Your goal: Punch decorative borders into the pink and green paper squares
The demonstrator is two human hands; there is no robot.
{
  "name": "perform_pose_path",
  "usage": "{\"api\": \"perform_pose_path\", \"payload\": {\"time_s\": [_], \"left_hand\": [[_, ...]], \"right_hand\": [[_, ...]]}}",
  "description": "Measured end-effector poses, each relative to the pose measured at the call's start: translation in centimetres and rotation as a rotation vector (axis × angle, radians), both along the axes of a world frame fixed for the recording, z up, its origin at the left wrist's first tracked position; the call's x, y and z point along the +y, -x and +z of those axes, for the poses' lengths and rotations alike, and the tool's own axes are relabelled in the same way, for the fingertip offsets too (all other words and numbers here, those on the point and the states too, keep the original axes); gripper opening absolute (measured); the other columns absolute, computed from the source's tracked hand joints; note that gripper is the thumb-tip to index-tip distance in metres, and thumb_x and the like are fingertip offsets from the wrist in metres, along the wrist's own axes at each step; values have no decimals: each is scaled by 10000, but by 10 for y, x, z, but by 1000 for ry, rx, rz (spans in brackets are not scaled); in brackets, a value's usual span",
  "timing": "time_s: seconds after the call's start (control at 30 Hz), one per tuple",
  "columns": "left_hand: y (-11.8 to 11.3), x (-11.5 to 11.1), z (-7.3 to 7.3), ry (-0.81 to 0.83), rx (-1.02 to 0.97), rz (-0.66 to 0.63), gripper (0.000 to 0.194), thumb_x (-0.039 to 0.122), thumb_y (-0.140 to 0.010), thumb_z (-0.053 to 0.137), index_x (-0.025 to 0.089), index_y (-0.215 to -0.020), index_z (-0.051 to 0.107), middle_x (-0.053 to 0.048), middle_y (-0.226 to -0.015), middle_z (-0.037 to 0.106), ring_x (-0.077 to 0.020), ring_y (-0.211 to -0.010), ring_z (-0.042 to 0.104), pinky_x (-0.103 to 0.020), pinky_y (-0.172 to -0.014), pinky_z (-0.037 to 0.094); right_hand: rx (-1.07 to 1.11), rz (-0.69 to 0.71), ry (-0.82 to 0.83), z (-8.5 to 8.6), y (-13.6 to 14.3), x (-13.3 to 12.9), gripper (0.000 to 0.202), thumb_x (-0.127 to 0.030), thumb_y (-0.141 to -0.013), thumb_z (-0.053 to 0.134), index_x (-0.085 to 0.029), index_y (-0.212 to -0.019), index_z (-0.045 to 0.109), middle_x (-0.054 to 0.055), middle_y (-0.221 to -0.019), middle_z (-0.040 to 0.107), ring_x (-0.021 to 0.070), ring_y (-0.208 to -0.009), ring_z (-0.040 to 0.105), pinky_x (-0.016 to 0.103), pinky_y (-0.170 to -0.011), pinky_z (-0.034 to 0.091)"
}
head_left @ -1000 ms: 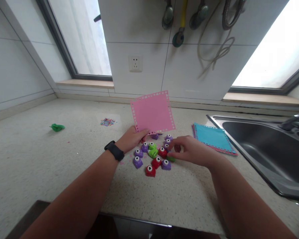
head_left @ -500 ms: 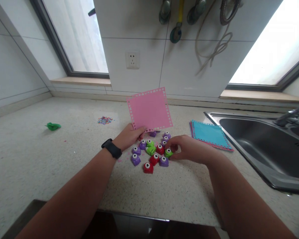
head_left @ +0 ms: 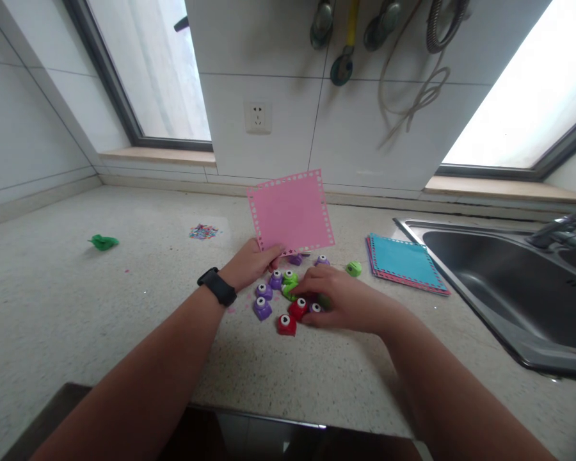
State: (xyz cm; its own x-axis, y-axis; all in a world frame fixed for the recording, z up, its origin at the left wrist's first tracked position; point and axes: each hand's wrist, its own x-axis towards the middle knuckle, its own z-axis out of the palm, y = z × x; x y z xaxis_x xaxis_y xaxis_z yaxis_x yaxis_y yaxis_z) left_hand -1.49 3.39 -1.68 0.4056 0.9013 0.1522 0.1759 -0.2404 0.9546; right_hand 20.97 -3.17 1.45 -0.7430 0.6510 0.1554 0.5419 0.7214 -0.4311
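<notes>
Beige countertop (head_left: 52, 307), cut off at left, with room along its front edge (head_left: 254, 417). Pink punched-border paper (head_left: 290, 211) tilted up above it, pinched in left hand (head_left: 254, 264). Right hand (head_left: 343, 298) half-spread over craft punches (head_left: 287, 326), hiding several; cannot tell if gripping one.

- I'm standing in what looks like a kitchen.
- A speckled pale counter (head_left: 100, 307) runs along the white tiled wall (head_left: 278, 45).
- Let into it, over on the right, is a steel sink (head_left: 494, 288) with a faucet (head_left: 561, 232).
- Valves (head_left: 321, 29), a yellow pipe (head_left: 352, 25) and a ribbed metal hose (head_left: 432, 35) show on the wall above.
- A power socket (head_left: 258, 118) sits there too, between two windows (head_left: 148, 70).
</notes>
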Motion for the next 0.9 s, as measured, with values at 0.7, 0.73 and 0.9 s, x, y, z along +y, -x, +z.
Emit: {"api": "perform_pose_path", "payload": {"time_s": [0.7,0.73,0.9], "left_hand": [[0,1,-1,-25,31,40,464,498,-901,518,179,-565,525,32,-522,469,-102,-493,408,-237,-503,317],[0,1,-1,-24,30,49,468,506,-899,517,179,-565,528,30,-521,471,-103,-492,410,-237,-500,317],[0,1,-2,-13,-6,101,463,532,-889,533,182,-586,540,20,-536,491,-108,-494,426,-234,-479,327]], "right_hand": [[18,-100,-71,-8,3,-3,138,-295,-813,714,-224,-931,701,53,-958,681,226,-943,588,397,-892,440],[78,-133,-17,-7,2,-2,139,-278,-817,702,-225,-944,684,46,-935,683,211,-905,598,375,-851,460],[562,-415,216,-11,-13,11,217,-330,-835,672,-230,-985,551,39,-883,684,170,-741,620,324,-666,511]]}}
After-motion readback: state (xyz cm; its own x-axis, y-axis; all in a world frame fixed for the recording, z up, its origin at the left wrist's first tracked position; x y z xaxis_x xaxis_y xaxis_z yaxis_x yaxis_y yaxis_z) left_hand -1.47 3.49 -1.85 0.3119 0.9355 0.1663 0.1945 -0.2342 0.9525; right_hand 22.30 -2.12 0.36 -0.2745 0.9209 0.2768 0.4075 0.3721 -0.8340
